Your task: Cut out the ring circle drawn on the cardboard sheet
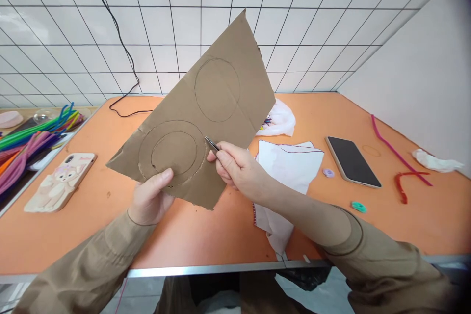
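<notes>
A brown cardboard sheet (224, 135) is held up at a slant above the table. Two drawn rings, one inside the other, mark its lower left, and a single circle lies higher up. My left hand (152, 196) grips the bottom edge, thumb on the front and fingers hidden behind. In my right hand (239, 167) is a small pointed metal tool (211, 143), mostly covered by the fingers. Its tip meets the outer ring at the right side, and whether it pierces the cardboard I cannot tell. Along the ring's lower right runs a rough cut-looking line.
A white cloth (287, 167) lies behind my right forearm. To the right are a dark-screened phone (353, 162), purple (328, 172) and green (358, 206) small pieces, and pipe cleaners (401, 152). At left sit a cartoon phone case (61, 181) and bundled coloured strands (25, 157).
</notes>
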A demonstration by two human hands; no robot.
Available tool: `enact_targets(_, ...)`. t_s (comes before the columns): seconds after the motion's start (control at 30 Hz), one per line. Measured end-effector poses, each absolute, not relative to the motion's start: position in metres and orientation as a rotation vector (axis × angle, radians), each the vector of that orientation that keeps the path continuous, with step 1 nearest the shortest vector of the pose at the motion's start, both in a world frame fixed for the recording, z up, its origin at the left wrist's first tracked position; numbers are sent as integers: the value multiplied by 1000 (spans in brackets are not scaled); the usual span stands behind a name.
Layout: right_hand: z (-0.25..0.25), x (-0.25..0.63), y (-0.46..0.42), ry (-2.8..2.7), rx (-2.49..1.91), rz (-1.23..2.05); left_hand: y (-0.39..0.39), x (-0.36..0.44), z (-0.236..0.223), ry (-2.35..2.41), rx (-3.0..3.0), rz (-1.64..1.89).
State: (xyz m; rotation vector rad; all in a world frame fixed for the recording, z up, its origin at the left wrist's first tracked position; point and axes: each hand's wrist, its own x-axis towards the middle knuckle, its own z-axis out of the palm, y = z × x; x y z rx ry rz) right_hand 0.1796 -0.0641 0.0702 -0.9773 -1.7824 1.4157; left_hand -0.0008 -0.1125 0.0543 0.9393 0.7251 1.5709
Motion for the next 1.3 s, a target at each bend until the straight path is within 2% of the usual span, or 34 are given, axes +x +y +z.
enact_targets(0.47, 69, 181, -62, -1848, -969, 1377, -115, 1, 53, 712, 1036, 1566)
enact_targets(0.77, 70, 184, -61, -1886, -970, 1375, -118, -7, 36, 792, 1111, 1616)
enact_targets(0.97, 64, 180, -60, -1835, -971, 1353, -112, 2, 48, 752, 943, 1609)
enact_targets(1.3, 79, 187, -62, -1499, -824, 1734, -100, -5, 48, 779, 579, 1625)
